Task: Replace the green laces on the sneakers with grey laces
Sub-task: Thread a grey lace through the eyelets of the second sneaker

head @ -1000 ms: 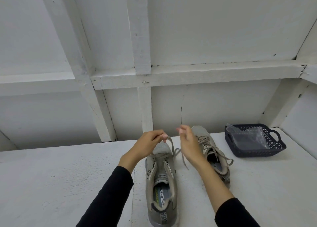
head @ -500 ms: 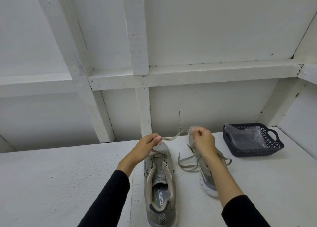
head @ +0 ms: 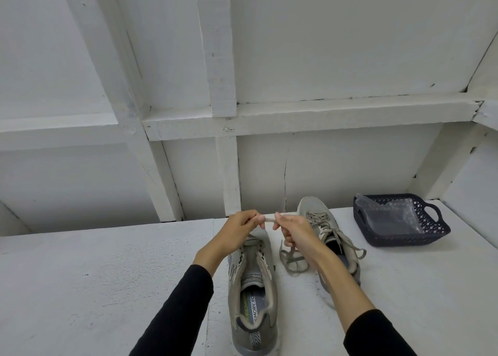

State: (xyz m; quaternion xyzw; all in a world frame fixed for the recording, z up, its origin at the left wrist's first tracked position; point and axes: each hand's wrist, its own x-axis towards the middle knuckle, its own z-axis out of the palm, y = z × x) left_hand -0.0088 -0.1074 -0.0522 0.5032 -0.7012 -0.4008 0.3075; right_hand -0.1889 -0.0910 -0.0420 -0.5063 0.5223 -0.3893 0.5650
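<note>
Two grey sneakers stand on the white table. The near sneaker [head: 253, 296] points away from me, its eyelets mostly without lace. The far sneaker [head: 323, 226] to its right is laced with a greyish lace tied loosely. My left hand [head: 238, 230] and my right hand [head: 292, 230] hover above the near sneaker's toe, each pinching a short stretch of a greyish lace [head: 269, 218] pulled taut between them. The rest of that lace hangs from my right hand and lies in loops [head: 292, 258] on the table between the sneakers.
A dark blue plastic basket [head: 436, 229] with a clear plastic bag inside sits at the back right of the table [head: 94, 275]. White wooden wall framing rises directly behind the sneakers.
My right hand has moved left toward my left hand, so the span of lace between them is now short. The loose loops have settled on the table.
</note>
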